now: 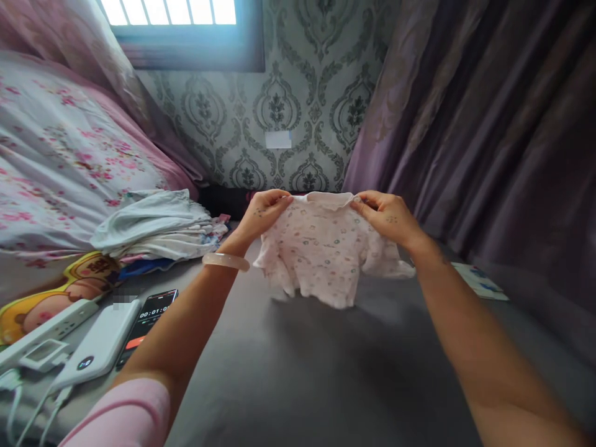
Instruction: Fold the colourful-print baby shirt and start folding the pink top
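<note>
A small, pale pink baby shirt (321, 251) with a tiny scattered print hangs between my two hands, above the grey bed sheet (261, 372). Its neckline is uppermost and its hem hangs down near the sheet. My left hand (266, 211) pinches the left shoulder between thumb and fingers. At the other shoulder, close to the collar, my right hand (386, 214) pinches the cloth in the same way. Both short sleeves droop outward, the right one below my right hand.
Left lie a pile of folded clothes (162, 223), a yellow cartoon cushion (88, 282), a power strip (60, 329), a white power bank (100, 344) with cables, and a phone (151, 316) running a timer. A flat printed item (479, 281) lies right, by the purple curtain (465, 124).
</note>
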A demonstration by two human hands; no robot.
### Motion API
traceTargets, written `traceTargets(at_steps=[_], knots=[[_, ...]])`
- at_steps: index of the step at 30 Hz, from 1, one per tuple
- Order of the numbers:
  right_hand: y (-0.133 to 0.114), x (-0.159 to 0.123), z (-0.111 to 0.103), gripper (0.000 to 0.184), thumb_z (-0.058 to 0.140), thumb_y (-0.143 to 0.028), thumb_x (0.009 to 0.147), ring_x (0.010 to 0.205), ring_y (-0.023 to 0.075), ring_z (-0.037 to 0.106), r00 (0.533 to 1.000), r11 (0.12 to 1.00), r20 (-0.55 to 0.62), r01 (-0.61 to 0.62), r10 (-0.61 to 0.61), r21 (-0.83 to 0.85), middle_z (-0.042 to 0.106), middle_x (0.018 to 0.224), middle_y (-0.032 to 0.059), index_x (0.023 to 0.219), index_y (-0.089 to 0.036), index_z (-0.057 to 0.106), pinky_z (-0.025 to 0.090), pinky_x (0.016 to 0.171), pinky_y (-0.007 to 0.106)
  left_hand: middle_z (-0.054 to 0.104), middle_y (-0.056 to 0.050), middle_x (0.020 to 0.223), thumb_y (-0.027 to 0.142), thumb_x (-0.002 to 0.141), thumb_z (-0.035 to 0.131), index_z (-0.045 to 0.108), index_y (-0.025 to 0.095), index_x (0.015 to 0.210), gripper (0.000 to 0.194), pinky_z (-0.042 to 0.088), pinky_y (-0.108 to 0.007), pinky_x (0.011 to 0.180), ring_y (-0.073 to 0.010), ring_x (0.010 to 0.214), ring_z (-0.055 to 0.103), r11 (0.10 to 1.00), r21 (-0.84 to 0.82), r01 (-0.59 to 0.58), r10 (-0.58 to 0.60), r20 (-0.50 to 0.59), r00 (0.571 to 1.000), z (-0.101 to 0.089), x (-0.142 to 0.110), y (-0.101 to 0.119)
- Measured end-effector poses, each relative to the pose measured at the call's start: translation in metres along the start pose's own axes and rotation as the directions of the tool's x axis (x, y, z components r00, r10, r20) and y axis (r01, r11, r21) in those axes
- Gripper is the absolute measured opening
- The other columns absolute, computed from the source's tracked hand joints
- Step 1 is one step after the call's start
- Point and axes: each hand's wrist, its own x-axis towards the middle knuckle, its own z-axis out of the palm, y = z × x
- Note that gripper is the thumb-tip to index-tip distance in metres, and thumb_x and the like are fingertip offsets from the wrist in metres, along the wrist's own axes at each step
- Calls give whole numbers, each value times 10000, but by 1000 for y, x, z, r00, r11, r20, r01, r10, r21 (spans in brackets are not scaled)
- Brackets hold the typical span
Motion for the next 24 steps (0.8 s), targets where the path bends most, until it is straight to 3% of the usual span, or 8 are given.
traceTargets(at_steps=[3, 5, 10, 14, 16, 19, 21, 24], knots=[[-4, -5, -5, 321, 538, -484, 867, 685, 182, 590, 998, 991, -47, 30, -36, -129, 675, 761, 33, 982, -233, 700, 399, 609, 288, 608, -1, 672, 406, 787, 580, 704, 140, 839, 298, 359, -203, 525, -110, 627, 513, 988, 137, -72, 79, -48, 996, 0, -1, 7], [-6, -10, -13, 335, 542, -507, 859, 671, 179, 589, 1000, 996, 16, 23, -22, -85, 673, 751, 31, 971, -236, 702, 402, 594, 283, 630, -14, 705, 414, 784, 591, 710, 142, 857, 306, 383, -211, 547, -120, 644, 533, 988, 134, -79, 80, -6, 997, -7, -4, 16], [-3, -17, -30, 447, 558, -588, 812, 628, 163, 595, 949, 957, 312, -129, 43, 258, 674, 741, 23, 1006, -207, 688, 427, 536, 260, 649, -47, 680, 472, 763, 619, 716, 135, 863, 365, 403, -230, 492, -132, 558, 552, 994, 4, 111, -106, 345, 933, -26, -5, 30], [-4, -18, -25, 391, 608, -568, 776, 604, 150, 579, 972, 981, 228, -91, 50, 174, 660, 709, 6, 893, -210, 717, 406, 515, 251, 623, -12, 619, 455, 727, 654, 717, 145, 773, 319, 381, -203, 473, -113, 546, 529, 993, 120, 11, -32, 173, 984, -12, 1, 20], [-4, -18, -23, 382, 605, -567, 775, 603, 151, 585, 955, 970, 295, -104, 36, 219, 665, 720, 4, 915, -228, 713, 409, 508, 253, 659, -24, 704, 459, 749, 632, 718, 150, 837, 332, 419, -208, 519, -125, 615, 565, 999, 48, -20, 15, 104, 994, -4, 3, 17], [2, -16, -27, 408, 597, -598, 760, 603, 160, 602, 920, 924, 385, -206, 70, 324, 678, 741, 13, 930, -242, 701, 438, 510, 267, 674, -45, 745, 480, 760, 617, 706, 150, 912, 374, 455, -230, 544, -137, 630, 593, 990, -113, 82, -56, 216, 975, 0, 3, 15], [7, -14, -30, 405, 620, -598, 738, 596, 160, 597, 937, 941, 333, -206, 111, 268, 669, 705, 12, 874, -227, 708, 436, 505, 265, 661, -38, 700, 469, 732, 652, 710, 141, 863, 358, 445, -227, 526, -133, 603, 584, 991, -77, 107, -82, 276, 958, 0, 1, 15], [8, -13, -31, 393, 638, -578, 734, 604, 157, 592, 947, 967, 302, -168, 104, 193, 660, 680, 7, 855, -212, 716, 422, 500, 254, 649, -27, 683, 454, 728, 666, 708, 134, 815, 334, 428, -216, 524, -125, 604, 569, 999, -34, 42, -33, 235, 971, 1, -3, 17]])
